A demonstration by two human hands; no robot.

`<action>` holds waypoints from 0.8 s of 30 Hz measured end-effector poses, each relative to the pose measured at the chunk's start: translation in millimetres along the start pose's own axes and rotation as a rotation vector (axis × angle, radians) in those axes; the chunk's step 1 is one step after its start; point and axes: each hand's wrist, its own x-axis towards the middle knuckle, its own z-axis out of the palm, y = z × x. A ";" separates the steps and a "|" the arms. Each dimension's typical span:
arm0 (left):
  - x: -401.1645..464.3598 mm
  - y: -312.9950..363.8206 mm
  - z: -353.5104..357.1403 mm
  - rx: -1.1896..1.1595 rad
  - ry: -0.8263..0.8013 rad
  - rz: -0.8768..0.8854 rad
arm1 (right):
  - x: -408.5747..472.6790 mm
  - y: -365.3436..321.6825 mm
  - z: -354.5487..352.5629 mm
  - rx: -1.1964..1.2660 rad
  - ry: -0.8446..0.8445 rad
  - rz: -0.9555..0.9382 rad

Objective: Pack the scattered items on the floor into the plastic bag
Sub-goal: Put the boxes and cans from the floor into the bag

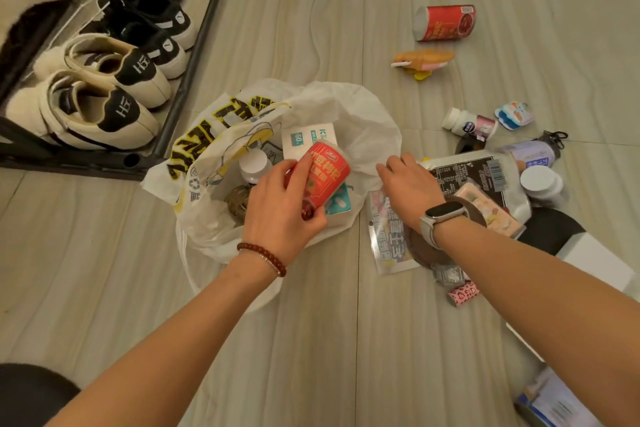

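The left hand (282, 208), palm down with a bead bracelet at the wrist, wraps its fingers around a red can (323, 177) tilted over the open mouth of the plastic bag (360, 121) on the floor (311, 340). The right hand (408, 191), wearing a watch, pinches the bag's right rim between fingertips, forearm stretched forward.

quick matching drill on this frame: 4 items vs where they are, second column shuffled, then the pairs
Items:
1. red cup
2. red can
3. white box
4. beige shoes

Places:
A. on the rack, left
B. lying on the floor, far right of the bag
C. inside the bag
D. in the left hand over the bag

Pairs: 1-D, 2-B, 3-C, 4-A
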 end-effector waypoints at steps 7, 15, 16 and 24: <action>20.2 6.0 -0.3 0.108 -0.040 -0.028 | -7.1 -11.0 -6.6 0.266 0.020 0.089; 17.3 -6.9 -8.5 0.025 0.086 -0.222 | -59.8 -0.2 -13.6 0.412 0.135 0.118; 17.2 -9.3 -9.0 0.032 0.088 -0.235 | -64.0 1.0 -14.7 0.423 0.153 0.110; 23.0 -39.1 -8.1 0.068 -0.013 -0.333 | -62.4 -0.2 -24.3 0.266 0.040 0.185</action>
